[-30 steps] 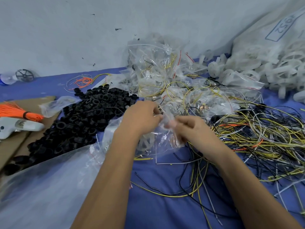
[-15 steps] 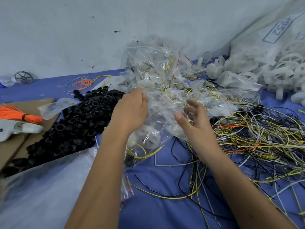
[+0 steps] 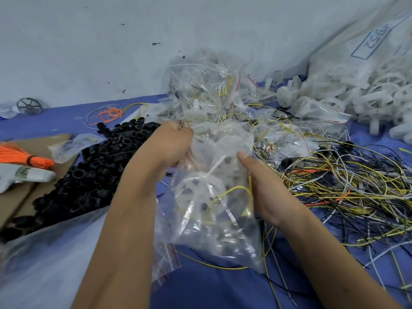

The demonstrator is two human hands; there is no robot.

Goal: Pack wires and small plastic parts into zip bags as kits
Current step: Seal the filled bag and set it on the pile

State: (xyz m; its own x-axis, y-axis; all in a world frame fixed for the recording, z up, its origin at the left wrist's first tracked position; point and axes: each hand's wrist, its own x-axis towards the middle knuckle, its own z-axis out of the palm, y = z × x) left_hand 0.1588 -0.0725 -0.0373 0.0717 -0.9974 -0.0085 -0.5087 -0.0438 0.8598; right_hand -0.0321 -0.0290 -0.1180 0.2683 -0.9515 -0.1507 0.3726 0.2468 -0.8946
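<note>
A clear zip bag (image 3: 214,208) hangs between my hands above the blue cloth. Inside it I see a white plastic wheel, a yellow wire and a dark part. My left hand (image 3: 169,146) grips the bag's upper left edge with curled fingers. My right hand (image 3: 263,186) holds the bag's right side, thumb on the front, fingers hidden behind the plastic. A heap of filled zip bags (image 3: 209,94) lies behind. Loose yellow, black and grey wires (image 3: 347,186) spread to the right. Black plastic rings (image 3: 93,170) are piled on the left.
White plastic wheels (image 3: 383,97) spill from a large sack at the back right. An orange wire bundle (image 3: 24,157) and cardboard (image 3: 13,197) lie at the left. Empty zip bags with red stripes (image 3: 165,262) sit under my left forearm. A big clear bag (image 3: 44,259) covers the near left.
Both hands have lifted one zip bag out of the pile and raised it toward me. My right hand went from open fingers to holding the bag's side.
</note>
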